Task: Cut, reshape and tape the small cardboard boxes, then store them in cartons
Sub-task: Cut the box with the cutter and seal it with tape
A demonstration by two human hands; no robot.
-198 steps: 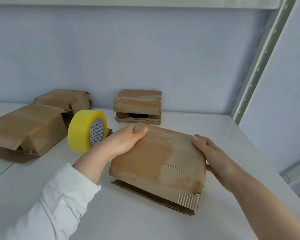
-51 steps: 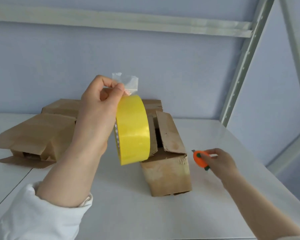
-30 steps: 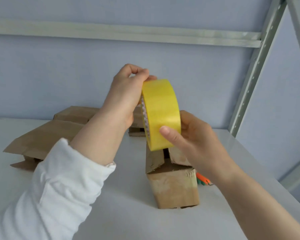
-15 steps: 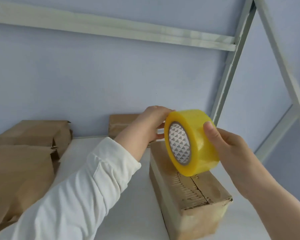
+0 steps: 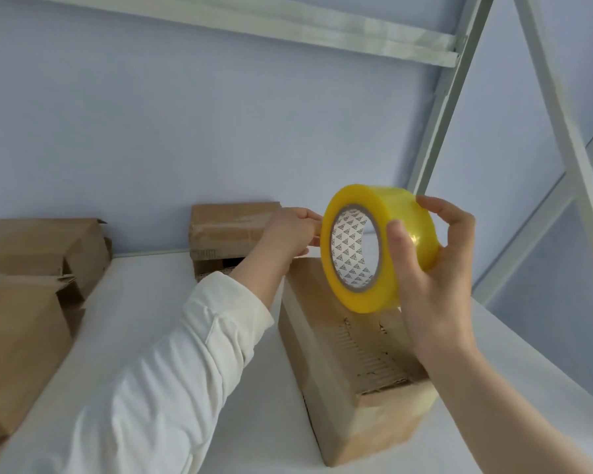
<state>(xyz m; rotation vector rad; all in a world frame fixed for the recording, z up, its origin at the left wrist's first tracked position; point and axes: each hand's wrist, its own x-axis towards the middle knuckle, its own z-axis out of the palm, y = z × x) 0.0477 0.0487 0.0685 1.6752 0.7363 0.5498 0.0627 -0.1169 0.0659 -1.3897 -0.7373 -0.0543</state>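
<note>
My right hand [image 5: 435, 285] grips the yellow tape roll [image 5: 374, 200] above the small cardboard box [image 5: 339, 357] on the white shelf [image 5: 144, 309]; my left hand [image 5: 288, 234] pinches at its rim. The box looks folded shut, seam not yet taped; storing remains.

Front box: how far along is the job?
Reshaped: front box lies with flaps closed. In hand: right hand holds the tape roll over it, left hand pinches at the roll's rim. Left: taping it shut, likely the other boxes, storing; no carton in view.
</note>
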